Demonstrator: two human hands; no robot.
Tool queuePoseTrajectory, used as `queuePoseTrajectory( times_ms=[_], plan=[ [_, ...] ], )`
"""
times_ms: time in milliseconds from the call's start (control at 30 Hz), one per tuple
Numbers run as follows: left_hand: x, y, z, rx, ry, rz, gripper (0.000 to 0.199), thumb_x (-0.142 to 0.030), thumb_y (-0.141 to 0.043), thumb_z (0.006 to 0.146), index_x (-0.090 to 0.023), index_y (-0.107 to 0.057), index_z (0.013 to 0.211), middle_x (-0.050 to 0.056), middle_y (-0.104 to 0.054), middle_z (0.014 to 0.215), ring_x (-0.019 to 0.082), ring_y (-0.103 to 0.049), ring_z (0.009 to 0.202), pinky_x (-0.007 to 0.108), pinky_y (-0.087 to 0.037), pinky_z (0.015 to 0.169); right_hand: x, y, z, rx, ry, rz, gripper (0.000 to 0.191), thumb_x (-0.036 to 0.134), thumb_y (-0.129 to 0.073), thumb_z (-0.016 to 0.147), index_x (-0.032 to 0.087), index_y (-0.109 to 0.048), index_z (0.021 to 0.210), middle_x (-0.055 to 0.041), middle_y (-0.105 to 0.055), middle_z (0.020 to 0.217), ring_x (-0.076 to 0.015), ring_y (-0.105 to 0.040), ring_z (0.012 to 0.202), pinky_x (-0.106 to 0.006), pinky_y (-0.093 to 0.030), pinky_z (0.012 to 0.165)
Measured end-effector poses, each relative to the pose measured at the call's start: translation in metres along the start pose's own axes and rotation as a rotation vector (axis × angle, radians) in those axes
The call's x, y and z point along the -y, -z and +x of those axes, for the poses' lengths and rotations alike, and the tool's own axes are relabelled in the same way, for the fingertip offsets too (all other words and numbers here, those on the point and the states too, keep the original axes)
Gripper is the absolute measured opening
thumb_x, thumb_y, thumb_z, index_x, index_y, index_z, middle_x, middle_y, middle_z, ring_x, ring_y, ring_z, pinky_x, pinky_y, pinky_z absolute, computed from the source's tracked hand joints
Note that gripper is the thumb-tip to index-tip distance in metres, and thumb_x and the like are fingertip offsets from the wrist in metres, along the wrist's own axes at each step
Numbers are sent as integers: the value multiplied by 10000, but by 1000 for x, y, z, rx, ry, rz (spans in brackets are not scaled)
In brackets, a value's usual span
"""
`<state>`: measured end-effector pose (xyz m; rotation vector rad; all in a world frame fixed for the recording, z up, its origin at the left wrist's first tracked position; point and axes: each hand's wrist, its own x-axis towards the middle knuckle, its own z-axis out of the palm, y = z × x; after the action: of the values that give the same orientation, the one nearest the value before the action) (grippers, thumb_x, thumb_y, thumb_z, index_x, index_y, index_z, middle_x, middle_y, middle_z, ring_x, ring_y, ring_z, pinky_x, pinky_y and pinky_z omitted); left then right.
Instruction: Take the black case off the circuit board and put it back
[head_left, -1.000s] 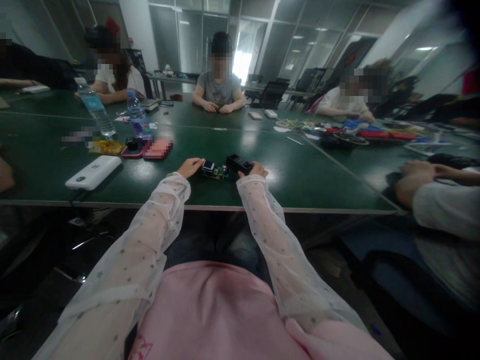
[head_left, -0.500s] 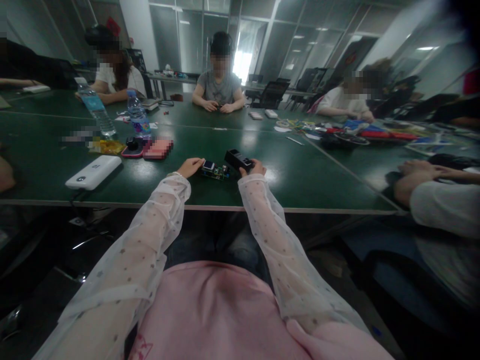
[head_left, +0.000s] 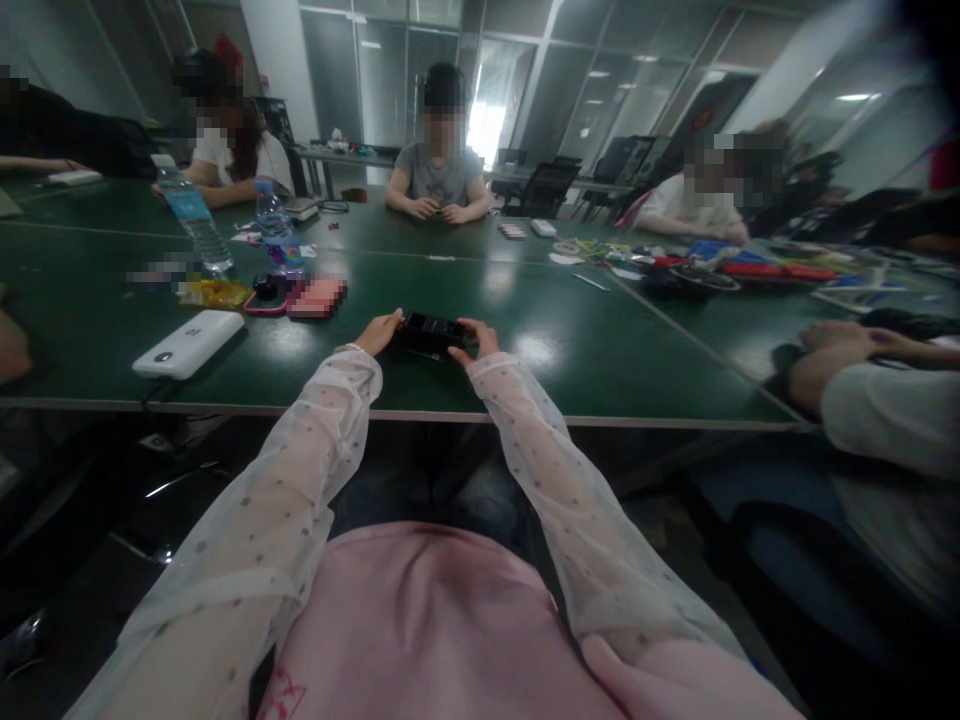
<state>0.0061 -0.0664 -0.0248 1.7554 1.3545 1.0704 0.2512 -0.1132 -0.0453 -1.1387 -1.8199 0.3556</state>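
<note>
2 hands work near the front edge of the counter (head_left: 622,365); the left hand (head_left: 380,332) is at the left end of the black case (head_left: 433,328), the right hand (head_left: 478,343) at its right end; the case lies between them, its long side across the view; contact with the counter cannot be told. Right fingers: bent about the case end, thumb on the near side, the others on the far side, pinching the case; left fingers: bunched at the left corner; whether they pinch or only touch it cannot be told. 1 thin strip (head_left: 426,356) shows under the near edge of the case; too dark to identify.

Handling, as a judgement: hold the case level and square to the strip; steady the left end while the right hand makes small corrections; check alignment at each end before applying force; load the 2 ends evenly; ease off if 1 end binds; fingertips should stay clear of the lower edge, where they could be trapped. The power bank (head_left: 189,345) lies well apart, to the left.
</note>
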Motion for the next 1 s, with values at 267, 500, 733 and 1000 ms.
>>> queuePoseTrajectory(
  times_ms=[267,500,733,1000],
  plan=[
    [0,1,-4,38,-11,-37,842,-879,-396,756,-118,-721,911,104,-707,923,268,-620,934,364,-431,920,-1,-2,-1,126,-122,-54,536,227,-731,736,307,-537,1229,-45,-493,1086,-260,-601,1076,-532,-491,1008],
    [-2,2,-4,123,29,-127,844,-873,-450,741,-131,-745,1014,119,-727,991,274,-635,984,362,-428,934,2,3,3,158,-44,-72,624,175,-758,675,299,-531,1243,-52,-542,1154,-265,-570,1114,-511,-471,1029],
    [-11,5,-12,147,18,-72,828,-877,-500,701,-142,-750,989,106,-732,963,271,-638,952,357,-444,886,5,3,3,161,-34,-74,607,149,-741,680,305,-525,1225,-50,-563,1163,-266,-550,1119,-511,-480,1000],
    [-10,4,-9,136,-20,-45,824,-868,-557,663,-133,-751,980,99,-725,992,272,-624,1000,349,-420,934,3,1,3,145,-11,-82,605,158,-739,673,295,-523,1222,-50,-583,1147,-278,-544,1091,-517,-489,967]
  ],
)
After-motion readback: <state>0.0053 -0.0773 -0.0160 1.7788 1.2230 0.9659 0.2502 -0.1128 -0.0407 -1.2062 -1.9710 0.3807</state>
